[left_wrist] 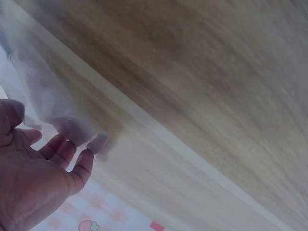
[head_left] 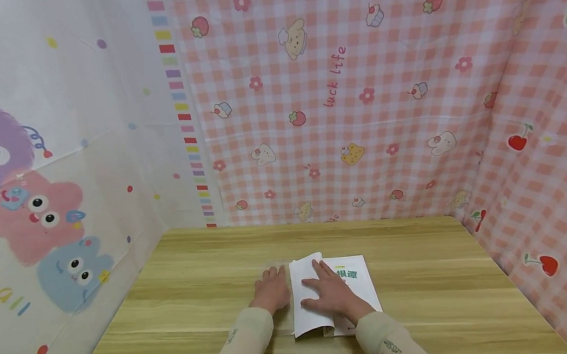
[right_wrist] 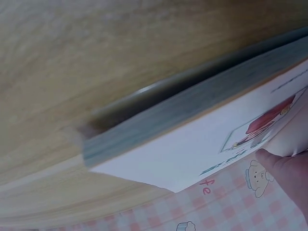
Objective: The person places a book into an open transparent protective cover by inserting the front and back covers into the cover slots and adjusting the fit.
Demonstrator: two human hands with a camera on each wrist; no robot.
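Note:
A thick book (head_left: 366, 296) with green lettering and a picture on its white cover lies on the table. A white leaf (head_left: 308, 316) folds over its left part, lifted and curved at the near edge. Across this leaf my right hand (head_left: 333, 294) rests with spread fingers, its fingertips on the paper. To the left, clear plastic film (head_left: 285, 322) extends from the book. My left hand (head_left: 272, 290) is on that film beside the leaf. In the left wrist view, its loosely bent fingertips touch the film (left_wrist: 45, 91), thumb apart from them.
The wood-grain table (head_left: 184, 302) extends around the book. A pink checked curtain (head_left: 338, 114) hangs behind and at the right, and a white cartoon-print curtain (head_left: 68, 157) stands at the left. In the right wrist view, the book's page edges (right_wrist: 192, 101) face the camera.

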